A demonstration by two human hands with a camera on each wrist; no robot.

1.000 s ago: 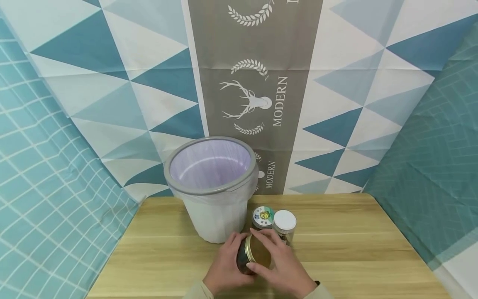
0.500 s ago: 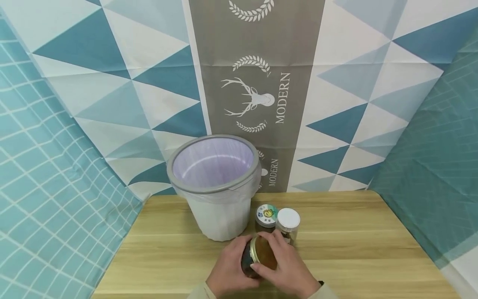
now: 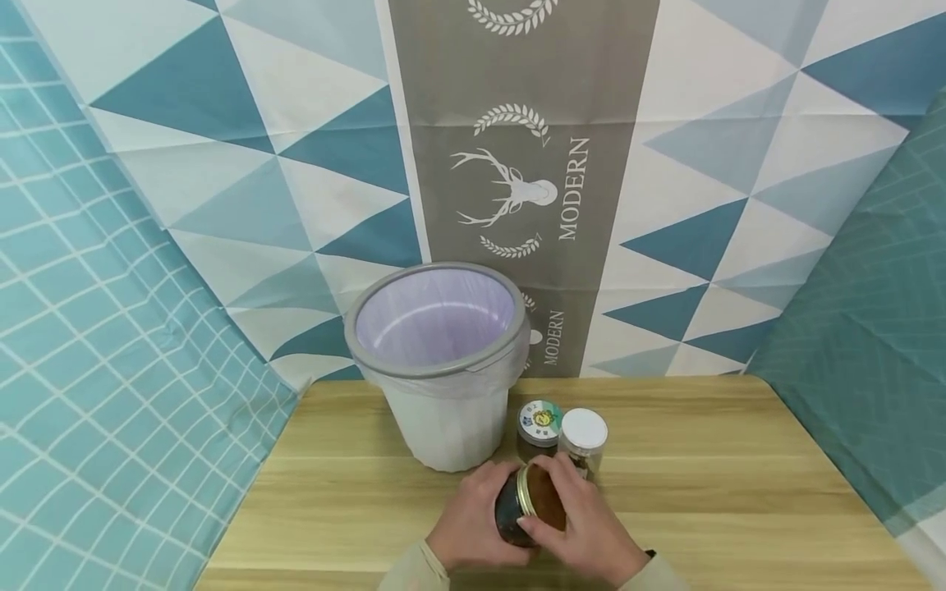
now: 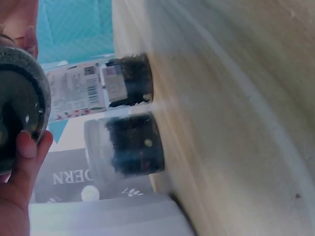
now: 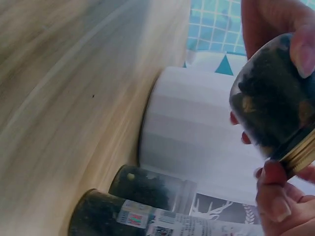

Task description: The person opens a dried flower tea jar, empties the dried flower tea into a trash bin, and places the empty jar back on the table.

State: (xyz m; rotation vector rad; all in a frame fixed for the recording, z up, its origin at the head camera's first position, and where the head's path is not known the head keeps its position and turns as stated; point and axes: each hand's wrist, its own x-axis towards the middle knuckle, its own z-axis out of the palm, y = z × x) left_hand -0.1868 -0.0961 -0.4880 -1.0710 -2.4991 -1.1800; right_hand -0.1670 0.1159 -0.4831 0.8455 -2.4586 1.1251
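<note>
Both hands hold a dark-filled glass jar (image 3: 510, 510) with a gold-rimmed lid, tilted on its side above the table. The left hand (image 3: 476, 521) curls round the jar's body; the right hand (image 3: 587, 525) grips the lid end with thumb and fingers. In the right wrist view dark contents show through the jar (image 5: 270, 98), and its gold lid (image 5: 301, 152) is between the right fingers. The left wrist view has the jar's base (image 4: 22, 108) at the left edge, with left-hand fingers below it.
Just beyond the hands stand a jar with a patterned lid (image 3: 540, 420) and a white-lidded jar (image 3: 584, 431). Left of them is a lined white bin (image 3: 451, 419). All stand on a wooden table (image 3: 709, 460); patterned cloth hangs behind.
The head view has shifted, so everything sits a little further right in it. Both hands keep hold of the tilted jar, with little change in their grip.
</note>
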